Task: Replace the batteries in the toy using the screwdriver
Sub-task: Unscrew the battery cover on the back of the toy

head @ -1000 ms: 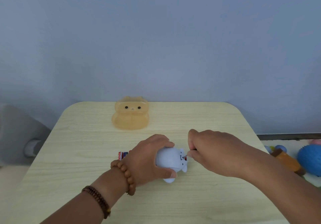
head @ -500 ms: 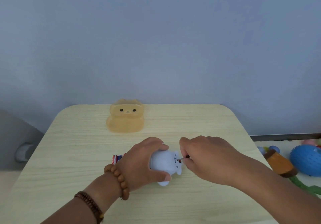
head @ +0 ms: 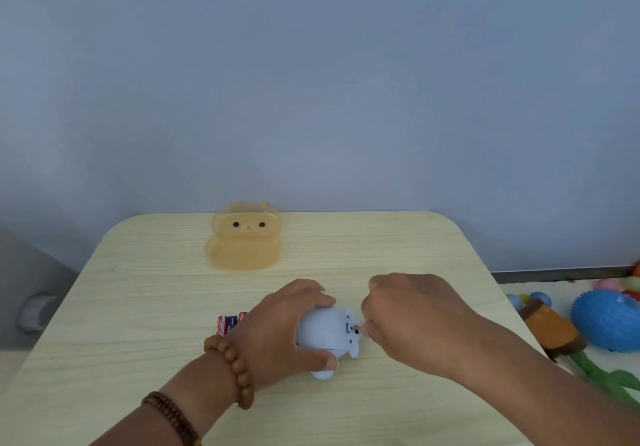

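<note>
A small pale blue toy (head: 325, 331) lies on its side on the light wood table (head: 145, 293). My left hand (head: 277, 328) grips it from the left, fingers over its top and thumb under its near side. My right hand (head: 412, 321) pinches a small screwdriver (head: 357, 328); only its short metal tip shows, touching the toy's right end. Several red and blue batteries (head: 229, 322) lie on the table just left of my left hand, partly hidden by it.
A translucent orange bear-shaped box (head: 244, 236) stands near the table's far edge. On the floor to the right lie toys: a spiky blue ball (head: 606, 321) and a brown and orange toy (head: 550, 328). A grey object (head: 34, 293) sits at left.
The view has shifted slightly. Both hands hold the same grips on the toy and screwdriver, and my right hand has moved a little closer to the toy's end.
</note>
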A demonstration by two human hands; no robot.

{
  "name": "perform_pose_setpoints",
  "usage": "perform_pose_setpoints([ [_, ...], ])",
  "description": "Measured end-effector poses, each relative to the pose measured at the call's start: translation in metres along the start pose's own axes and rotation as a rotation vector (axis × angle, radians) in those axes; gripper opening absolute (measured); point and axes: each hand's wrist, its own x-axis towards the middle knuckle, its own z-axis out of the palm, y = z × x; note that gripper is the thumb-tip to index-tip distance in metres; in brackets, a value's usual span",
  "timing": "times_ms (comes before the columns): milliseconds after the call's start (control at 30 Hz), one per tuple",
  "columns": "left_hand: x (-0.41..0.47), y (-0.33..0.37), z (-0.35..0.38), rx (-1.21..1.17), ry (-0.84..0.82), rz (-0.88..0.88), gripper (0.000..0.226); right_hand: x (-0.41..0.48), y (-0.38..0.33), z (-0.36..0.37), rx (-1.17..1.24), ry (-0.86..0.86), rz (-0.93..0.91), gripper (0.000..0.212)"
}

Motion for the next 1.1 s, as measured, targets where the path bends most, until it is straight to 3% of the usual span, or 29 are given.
perform_pose_setpoints([
  [100,0.0,-0.002,0.0,-0.021,0.018,-0.014,0.073,-0.005,0.001,-0.001,0.054,0.023,0.064,0.045],
  [233,0.0,-0.003,-0.001,-0.034,0.015,-0.028,0.071,-0.001,0.012,0.021,0.197,0.138,0.303,0.038],
  [400,-0.001,-0.003,-0.003,-0.036,0.006,-0.022,0.072,0.005,0.026,0.072,0.306,0.235,0.5,0.021],
  [600,-0.002,-0.005,-0.004,-0.028,-0.005,-0.021,0.071,0.012,0.025,0.111,0.282,0.492,0.494,0.009],
  [767,-0.002,-0.006,-0.006,-0.037,-0.019,-0.017,0.07,0.019,0.025,0.129,0.186,0.61,0.458,0.016],
  [967,-0.001,-0.008,-0.01,-0.017,-0.045,-0.027,0.072,0.018,0.021,0.126,0.194,0.583,0.478,0.014],
  [1100,-0.004,-0.008,-0.012,-0.005,-0.041,-0.023,0.072,0.009,0.018,0.107,0.263,0.502,0.52,0.034],
])
